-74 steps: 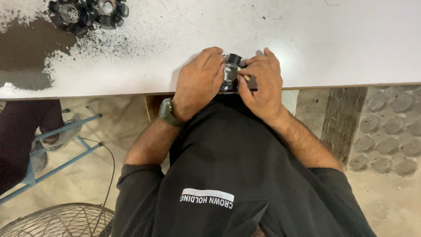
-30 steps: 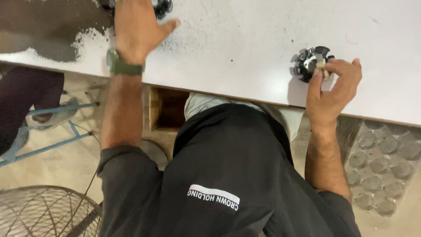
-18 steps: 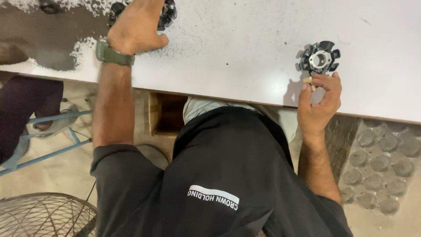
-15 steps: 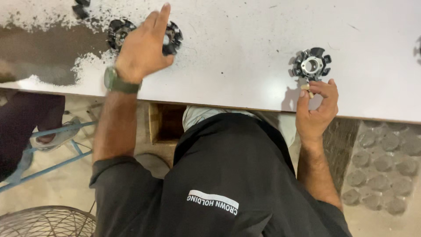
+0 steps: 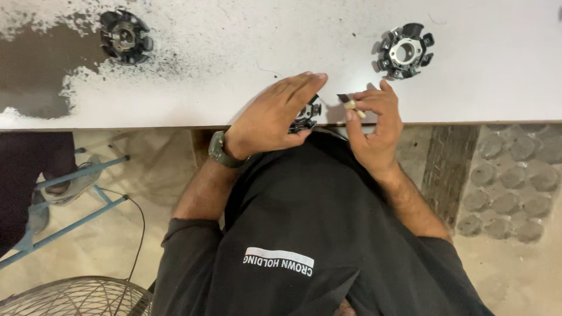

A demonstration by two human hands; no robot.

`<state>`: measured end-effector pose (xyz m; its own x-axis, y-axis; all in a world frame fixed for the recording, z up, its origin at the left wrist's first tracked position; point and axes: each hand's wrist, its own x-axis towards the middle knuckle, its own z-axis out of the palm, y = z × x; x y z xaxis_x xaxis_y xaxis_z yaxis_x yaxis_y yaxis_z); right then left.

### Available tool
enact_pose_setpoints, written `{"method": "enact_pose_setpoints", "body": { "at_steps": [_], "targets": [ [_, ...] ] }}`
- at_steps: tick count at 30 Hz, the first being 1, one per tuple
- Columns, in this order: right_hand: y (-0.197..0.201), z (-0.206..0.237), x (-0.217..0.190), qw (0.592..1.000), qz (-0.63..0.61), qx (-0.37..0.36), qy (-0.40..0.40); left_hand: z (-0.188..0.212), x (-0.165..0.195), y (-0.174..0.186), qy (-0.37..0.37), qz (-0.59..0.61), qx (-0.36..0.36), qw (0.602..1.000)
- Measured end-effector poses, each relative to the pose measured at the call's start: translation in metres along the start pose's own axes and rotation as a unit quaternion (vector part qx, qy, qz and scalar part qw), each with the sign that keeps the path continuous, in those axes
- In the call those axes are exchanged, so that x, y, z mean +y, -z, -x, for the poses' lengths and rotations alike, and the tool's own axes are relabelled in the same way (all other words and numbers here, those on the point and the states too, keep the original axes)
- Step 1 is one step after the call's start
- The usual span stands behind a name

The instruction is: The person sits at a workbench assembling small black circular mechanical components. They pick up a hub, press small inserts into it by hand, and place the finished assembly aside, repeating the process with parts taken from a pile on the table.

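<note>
Left hand (image 5: pixel 275 120) lay curled over a dark toothed ring part (image 5: pixel 305 116) at the near edge of the white table (image 5: pixel 234 70), gripping it. Right hand (image 5: pixel 374 126) pinched a small pale piece (image 5: pixel 350 105) between fingertips. The piece could slip and fall off the edge, because the grip looked light.
</note>
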<state>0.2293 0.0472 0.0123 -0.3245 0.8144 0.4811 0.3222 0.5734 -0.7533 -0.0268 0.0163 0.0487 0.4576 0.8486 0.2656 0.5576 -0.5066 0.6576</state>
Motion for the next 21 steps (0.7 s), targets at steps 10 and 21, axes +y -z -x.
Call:
{"method": "enact_pose_setpoints", "body": {
  "at_steps": [10, 21],
  "targets": [
    [-0.011, 0.0, -0.004, 0.999, -0.033, -0.025, -0.019, -0.013, 0.025, -0.006, 0.019, -0.114, 0.079, 0.99],
    [-0.029, -0.003, -0.01, 0.992, 0.088, -0.043, 0.081, -0.001, 0.016, -0.033, 0.164, -0.082, 0.169, 0.968]
  ]
}}
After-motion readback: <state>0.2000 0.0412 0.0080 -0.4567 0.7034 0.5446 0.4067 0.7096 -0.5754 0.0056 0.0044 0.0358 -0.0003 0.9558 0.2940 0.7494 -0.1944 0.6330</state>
